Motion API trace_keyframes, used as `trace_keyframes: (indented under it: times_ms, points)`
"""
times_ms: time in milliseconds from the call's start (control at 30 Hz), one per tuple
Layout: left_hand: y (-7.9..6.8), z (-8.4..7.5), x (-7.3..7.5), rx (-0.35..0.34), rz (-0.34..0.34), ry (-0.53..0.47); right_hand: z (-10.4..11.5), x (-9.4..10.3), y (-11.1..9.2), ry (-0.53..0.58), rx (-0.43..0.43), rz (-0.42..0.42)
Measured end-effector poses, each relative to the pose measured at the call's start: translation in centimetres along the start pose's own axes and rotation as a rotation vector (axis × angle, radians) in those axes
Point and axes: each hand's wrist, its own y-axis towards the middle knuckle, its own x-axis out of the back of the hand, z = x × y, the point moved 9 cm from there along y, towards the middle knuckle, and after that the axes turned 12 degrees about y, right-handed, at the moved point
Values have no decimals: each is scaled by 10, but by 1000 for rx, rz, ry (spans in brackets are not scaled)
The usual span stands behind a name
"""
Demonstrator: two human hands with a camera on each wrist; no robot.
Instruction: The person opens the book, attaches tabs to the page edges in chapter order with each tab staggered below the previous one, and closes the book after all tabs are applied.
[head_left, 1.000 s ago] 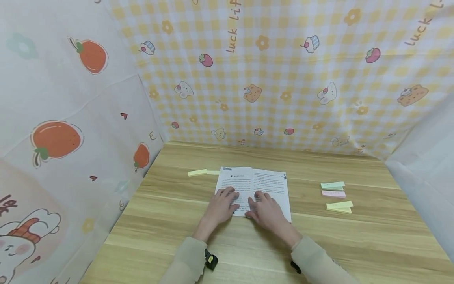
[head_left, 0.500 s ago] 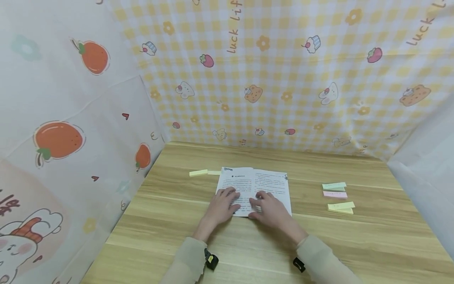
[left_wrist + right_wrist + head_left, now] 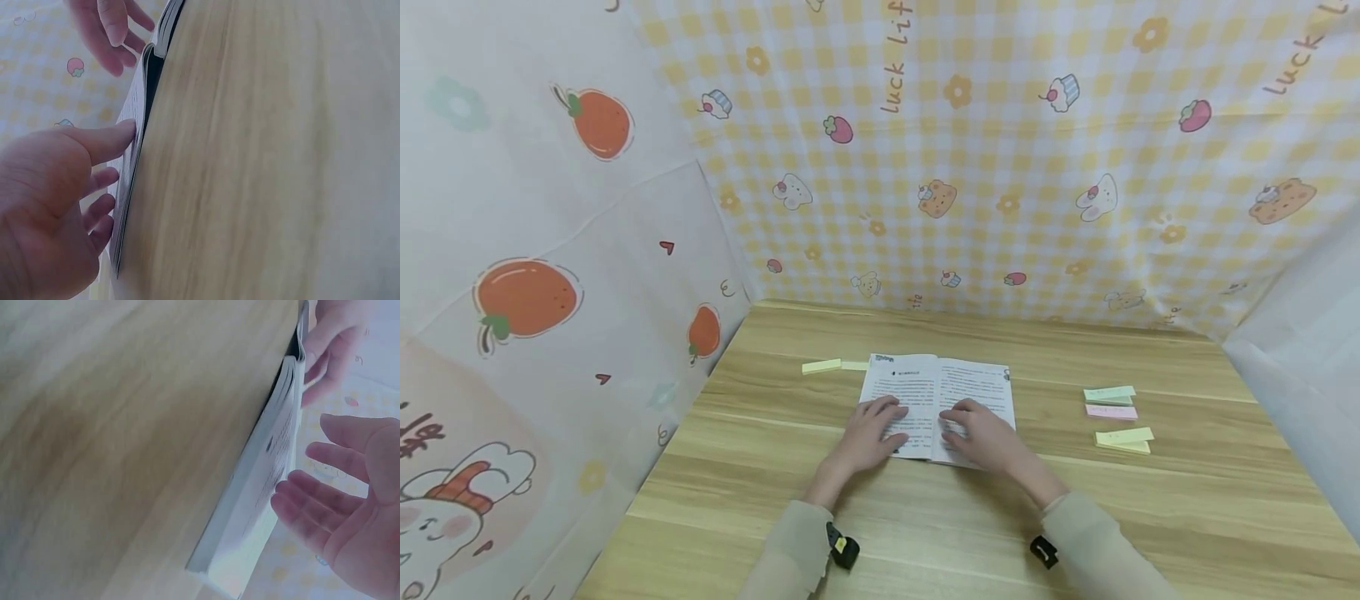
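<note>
An open book [image 3: 973,382] lies on the wooden table with both printed pages facing up. On its left page rests my left hand [image 3: 867,435], thumb and fingertips touching the paper in the left wrist view. My right hand [image 3: 988,435] is over the right page, its fingers loosely bent and holding nothing. In the right wrist view the thumb and index finger of this right hand [image 3: 356,494] stand off the page, while the lower fingertips are close to it; contact there is unclear. The book's block of pages [image 3: 250,500] is thicker on the right side.
A yellow sticky-note strip [image 3: 822,367] and a paler strip [image 3: 854,365] lie left of the book. To the right lie green [image 3: 1108,393], pink [image 3: 1111,412] and yellow sticky notes [image 3: 1123,437]. A printed curtain [image 3: 925,150] hangs behind the table [image 3: 760,500].
My right hand has slid rightward from near the book's middle onto the right page, uncovering the inner part of that page. My left hand has stayed in place on the left page.
</note>
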Motion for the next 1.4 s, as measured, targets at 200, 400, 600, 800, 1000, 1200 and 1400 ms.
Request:
trace_keyframes:
  times_ms: [200,400,600,800,1000,1200,1400]
  points:
    - [0,1,-2,1,8,-13,-5,17,-1,4,58,-41]
    - [-1,0,-2,-11,1,-4,-12,43,1,16,103,-98]
    - [-1,0,-2,4,28,6,-25,64,1,56,53,-116]
    - [-1,1,-4,9,40,17,-37,80,-1,45,32,-133]
    - [-1,3,-5,3,33,21,-47,93,-3,46,11,-127]
    - [0,3,-5,-4,32,9,-58,108,-4,35,-26,-112]
    - [-1,3,-4,-5,31,-2,-68,124,-9,35,-39,-114]
